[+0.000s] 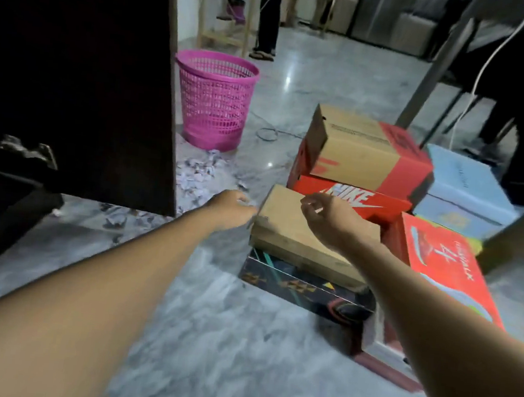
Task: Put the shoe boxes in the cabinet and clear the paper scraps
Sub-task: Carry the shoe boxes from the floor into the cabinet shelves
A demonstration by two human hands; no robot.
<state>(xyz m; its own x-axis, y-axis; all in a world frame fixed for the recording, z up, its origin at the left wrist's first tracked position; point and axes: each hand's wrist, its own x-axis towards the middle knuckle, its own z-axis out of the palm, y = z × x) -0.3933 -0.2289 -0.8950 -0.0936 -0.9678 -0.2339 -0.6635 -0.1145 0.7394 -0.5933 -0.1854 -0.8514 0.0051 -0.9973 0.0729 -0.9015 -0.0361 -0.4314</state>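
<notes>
Reaching over a grey marbled floor [224, 338], two bare arms extend toward a cluster of shoe boxes right of centre.

- Left hand [232, 206]: at the near-left end of the plain brown box [302, 231], fingers curled loosely; motion blur makes it unclear whether they touch the cardboard.
- Right hand [323, 217]: above the far part of the same box lid, thumb and forefinger drawn close, other fingers bent; apparently holding nothing.
- Plain brown box: lying on top of a dark patterned box [294, 286], which sits on the floor.
- Red Nike box [359, 199]: just beyond the brown box, carrying a brown-and-red box [364, 150] tilted on top.
- Pale blue box [466, 192]: far right, beside that stack.
- Red box with shoe picture [446, 264]: right of the brown box, near the right forearm.
- Dark cabinet [74, 77]: left, its door bearing a metal handle [28, 150].
- Paper scraps [196, 172]: scattered on the floor beside the cabinet, between it and the boxes, with a few at its near edge.
- Pink mesh basket [216, 98]: upright, just beyond the scraps.
- Standing person's legs [268, 16]: far background.
</notes>
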